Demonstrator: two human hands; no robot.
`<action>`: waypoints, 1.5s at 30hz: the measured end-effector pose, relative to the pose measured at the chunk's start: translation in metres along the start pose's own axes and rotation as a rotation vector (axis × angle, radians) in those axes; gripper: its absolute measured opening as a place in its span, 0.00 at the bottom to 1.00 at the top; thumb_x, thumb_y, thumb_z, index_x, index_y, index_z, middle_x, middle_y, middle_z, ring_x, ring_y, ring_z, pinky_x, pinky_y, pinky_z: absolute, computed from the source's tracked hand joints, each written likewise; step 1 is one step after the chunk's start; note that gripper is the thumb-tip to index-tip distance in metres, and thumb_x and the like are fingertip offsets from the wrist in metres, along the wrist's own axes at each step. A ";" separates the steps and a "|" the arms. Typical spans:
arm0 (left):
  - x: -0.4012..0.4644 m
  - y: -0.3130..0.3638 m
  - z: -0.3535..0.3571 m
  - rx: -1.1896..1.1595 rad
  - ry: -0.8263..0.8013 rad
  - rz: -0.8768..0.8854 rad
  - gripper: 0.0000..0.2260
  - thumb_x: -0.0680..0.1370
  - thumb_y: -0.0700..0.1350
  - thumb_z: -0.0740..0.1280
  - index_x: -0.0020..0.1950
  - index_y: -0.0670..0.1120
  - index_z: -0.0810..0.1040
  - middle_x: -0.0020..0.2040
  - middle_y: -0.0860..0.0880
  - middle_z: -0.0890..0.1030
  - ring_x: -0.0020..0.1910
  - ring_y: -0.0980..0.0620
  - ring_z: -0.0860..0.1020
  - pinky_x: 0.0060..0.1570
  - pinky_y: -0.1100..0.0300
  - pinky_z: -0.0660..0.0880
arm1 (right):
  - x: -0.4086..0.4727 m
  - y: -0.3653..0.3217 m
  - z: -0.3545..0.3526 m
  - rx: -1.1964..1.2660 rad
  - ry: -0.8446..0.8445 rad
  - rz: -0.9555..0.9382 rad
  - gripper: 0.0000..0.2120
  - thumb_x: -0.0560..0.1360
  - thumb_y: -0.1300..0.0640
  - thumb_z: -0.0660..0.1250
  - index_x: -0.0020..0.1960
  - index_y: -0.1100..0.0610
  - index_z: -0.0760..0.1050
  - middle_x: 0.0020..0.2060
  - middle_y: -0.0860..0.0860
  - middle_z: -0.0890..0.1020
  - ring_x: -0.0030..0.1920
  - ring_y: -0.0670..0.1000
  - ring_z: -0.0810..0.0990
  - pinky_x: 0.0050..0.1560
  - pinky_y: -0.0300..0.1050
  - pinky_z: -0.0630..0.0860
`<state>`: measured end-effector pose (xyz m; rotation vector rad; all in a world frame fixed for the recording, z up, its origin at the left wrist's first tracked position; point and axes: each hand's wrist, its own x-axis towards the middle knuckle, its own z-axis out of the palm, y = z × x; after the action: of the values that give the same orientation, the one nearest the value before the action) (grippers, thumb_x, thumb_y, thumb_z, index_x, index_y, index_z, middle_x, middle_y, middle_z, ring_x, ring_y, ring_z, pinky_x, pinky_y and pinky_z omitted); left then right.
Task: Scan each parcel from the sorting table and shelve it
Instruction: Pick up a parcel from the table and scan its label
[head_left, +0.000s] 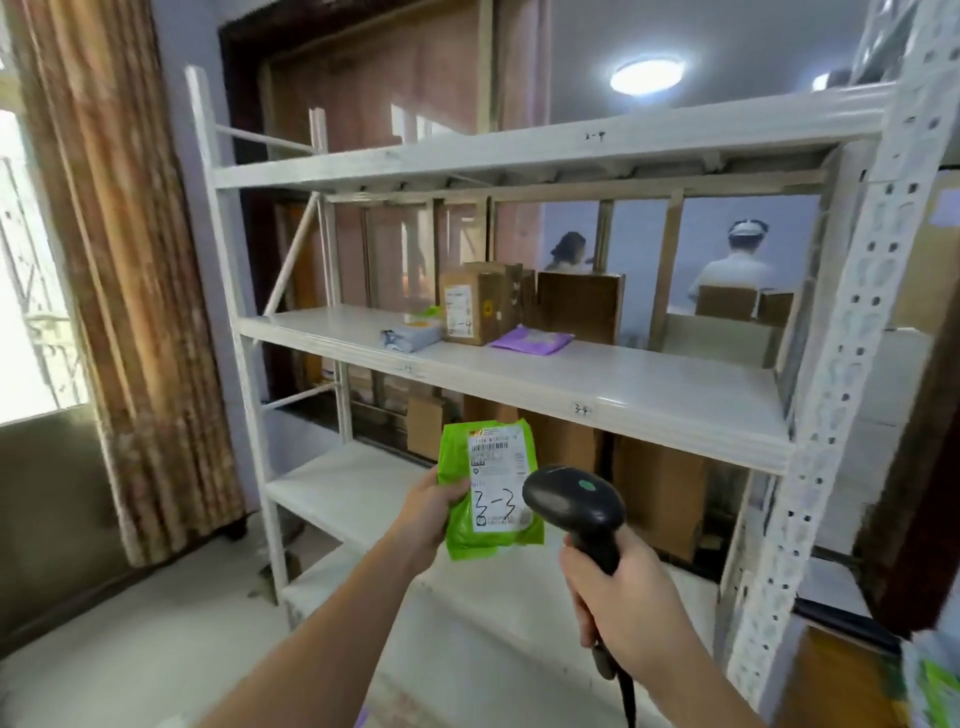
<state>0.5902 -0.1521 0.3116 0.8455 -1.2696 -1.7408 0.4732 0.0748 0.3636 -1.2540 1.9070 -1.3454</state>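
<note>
The left hand (431, 506) is gripping a green parcel (491, 488) marked 3-3 before the shelf (597, 387); the right hand (621, 592) is gripping the scanner (576, 506) beside its label. Probably scanning; next, finding shelf 3-3.

Brown curtain (119, 291) beside window (26, 270), ceiling lamp (647, 75), pale floor (130, 639)

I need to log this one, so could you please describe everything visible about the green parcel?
The green parcel is a flat, glossy plastic mailer bag, held roughly upright in front of the shelving. Its white shipping label faces the camera, with a barcode on top and "3-3" handwritten below. The left hand grips its left edge; the black scanner overlaps its right side.
</note>
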 end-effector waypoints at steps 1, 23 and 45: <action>0.001 0.008 -0.014 0.004 0.013 0.012 0.09 0.82 0.34 0.65 0.58 0.43 0.81 0.50 0.44 0.88 0.43 0.49 0.87 0.37 0.56 0.83 | 0.005 -0.006 0.011 0.008 -0.016 -0.008 0.01 0.80 0.57 0.64 0.49 0.53 0.74 0.25 0.53 0.76 0.25 0.50 0.74 0.29 0.43 0.74; 0.138 0.090 -0.233 0.018 0.247 0.133 0.13 0.82 0.34 0.64 0.66 0.42 0.80 0.58 0.40 0.86 0.58 0.37 0.84 0.61 0.40 0.80 | 0.192 -0.078 0.204 0.158 -0.237 -0.206 0.02 0.79 0.61 0.65 0.48 0.56 0.74 0.24 0.52 0.73 0.23 0.50 0.72 0.28 0.44 0.73; 0.346 0.184 -0.427 -0.072 0.269 0.112 0.10 0.84 0.33 0.62 0.63 0.41 0.78 0.48 0.41 0.88 0.40 0.44 0.88 0.32 0.52 0.83 | 0.398 -0.153 0.418 0.125 -0.257 -0.225 0.05 0.80 0.59 0.65 0.45 0.54 0.72 0.24 0.51 0.73 0.23 0.49 0.72 0.28 0.42 0.73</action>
<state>0.8422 -0.6721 0.3527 0.9143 -1.0489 -1.5181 0.6827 -0.4839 0.3816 -1.5310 1.5210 -1.3158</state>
